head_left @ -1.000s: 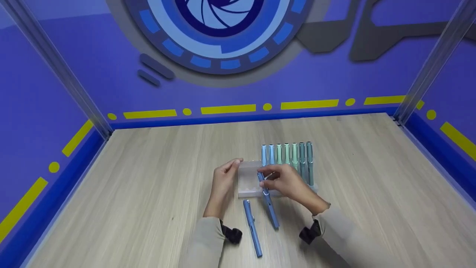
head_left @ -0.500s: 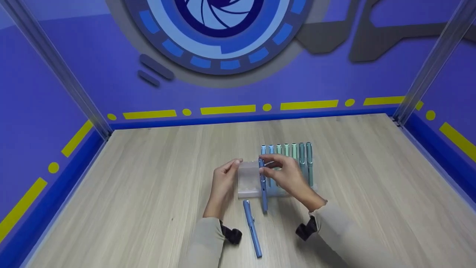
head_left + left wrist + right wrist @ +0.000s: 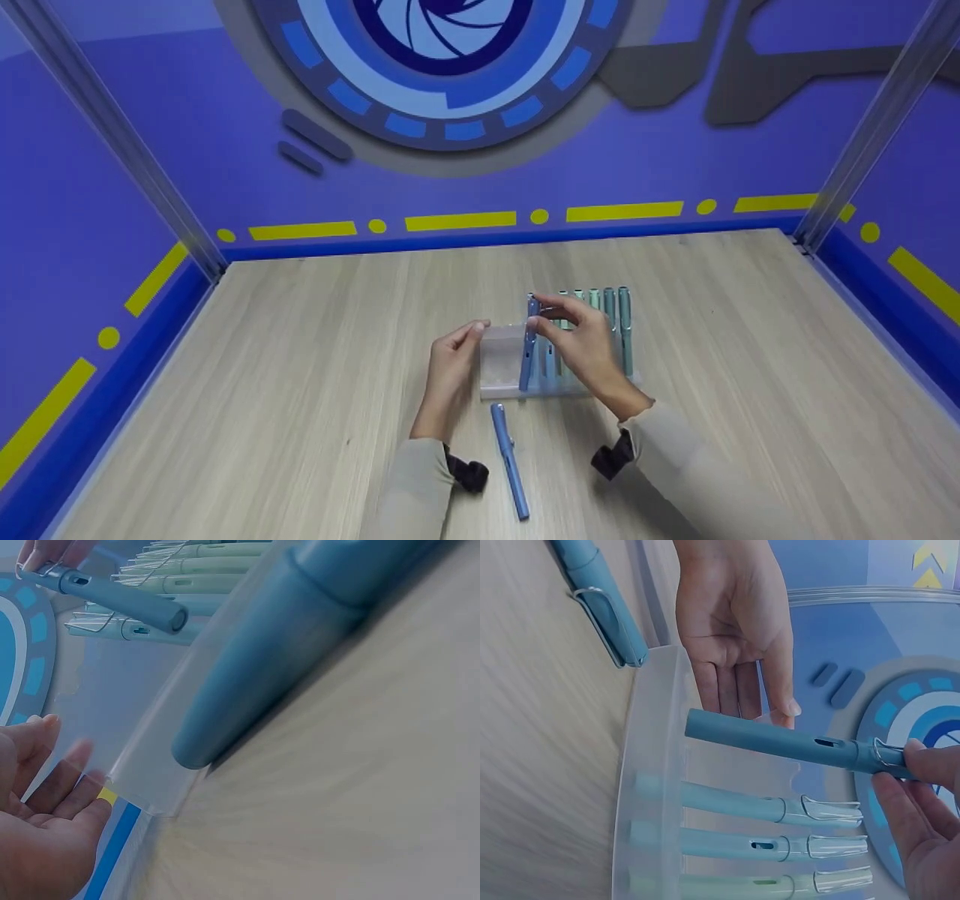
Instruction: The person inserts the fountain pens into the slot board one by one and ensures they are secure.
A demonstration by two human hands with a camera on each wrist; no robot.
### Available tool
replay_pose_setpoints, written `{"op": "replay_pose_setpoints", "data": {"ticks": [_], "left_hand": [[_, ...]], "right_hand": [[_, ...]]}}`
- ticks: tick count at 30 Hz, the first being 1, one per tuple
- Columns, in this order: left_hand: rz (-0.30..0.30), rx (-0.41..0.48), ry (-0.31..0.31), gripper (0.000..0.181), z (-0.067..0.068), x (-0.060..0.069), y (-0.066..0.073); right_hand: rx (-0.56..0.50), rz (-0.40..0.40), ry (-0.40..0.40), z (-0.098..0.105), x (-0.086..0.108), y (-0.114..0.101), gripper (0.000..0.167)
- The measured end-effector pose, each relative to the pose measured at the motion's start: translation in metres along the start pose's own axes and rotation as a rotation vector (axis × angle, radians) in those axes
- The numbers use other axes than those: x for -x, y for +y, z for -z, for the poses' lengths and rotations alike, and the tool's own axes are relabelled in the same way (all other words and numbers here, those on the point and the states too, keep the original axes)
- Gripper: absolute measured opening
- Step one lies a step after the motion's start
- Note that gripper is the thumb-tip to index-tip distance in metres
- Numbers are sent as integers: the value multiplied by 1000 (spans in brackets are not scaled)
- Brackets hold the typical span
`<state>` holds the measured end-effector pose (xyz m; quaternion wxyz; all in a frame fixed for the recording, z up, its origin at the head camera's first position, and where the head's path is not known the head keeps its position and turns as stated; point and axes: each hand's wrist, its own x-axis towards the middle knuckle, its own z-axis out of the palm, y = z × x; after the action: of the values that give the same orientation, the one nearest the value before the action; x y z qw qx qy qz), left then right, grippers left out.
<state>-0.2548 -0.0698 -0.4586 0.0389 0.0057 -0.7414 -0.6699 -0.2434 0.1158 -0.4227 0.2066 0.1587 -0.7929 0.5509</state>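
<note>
My left hand [image 3: 448, 367] grips the left edge of a clear plastic pen stand [image 3: 499, 364], thumb in front and fingers behind. My right hand [image 3: 589, 341] pinches a blue fountain pen [image 3: 780, 744] near its clip, between thumb and fingertips. That pen stands nearly upright in the head view, its lower end at the stand's front ledge [image 3: 654, 712]. Whether the end touches the ledge I cannot tell. Light blue, pale green and dark green pens [image 3: 625, 330] stand in a row to the right, partly behind my right hand. Another blue pen [image 3: 510, 461] lies on the table before the stand.
The wood-grain table [image 3: 300, 390] is bounded by a blue printed back wall [image 3: 480, 187] and side walls. Black wrist straps with cameras [image 3: 469, 474] sit over both sleeves, near the loose pen.
My right hand has lifted the blue pen up and away from the table's front, bringing it from tilted to nearly upright at the stand. My left hand has stayed in place.
</note>
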Motion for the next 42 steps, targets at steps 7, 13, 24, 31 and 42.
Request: {"op": "replay_pose_setpoints", "data": {"ticks": [7, 13, 24, 31, 42], "left_hand": [[-20, 11, 16, 34, -3, -15, -28], [-13, 18, 12, 36, -2, -17, -33], [13, 19, 14, 34, -2, -16, -32], [-7, -5, 19, 36, -3, -15, -31], [4, 0, 13, 34, -2, -16, -31]], "right_hand": [[5, 24, 18, -2, -3, 4, 31], [15, 51, 32, -4, -2, 8, 30], [44, -36, 11, -8, -1, 8, 30], [55, -59, 2, -10, -1, 11, 32], [51, -66, -10, -14, -2, 16, 31]]}}
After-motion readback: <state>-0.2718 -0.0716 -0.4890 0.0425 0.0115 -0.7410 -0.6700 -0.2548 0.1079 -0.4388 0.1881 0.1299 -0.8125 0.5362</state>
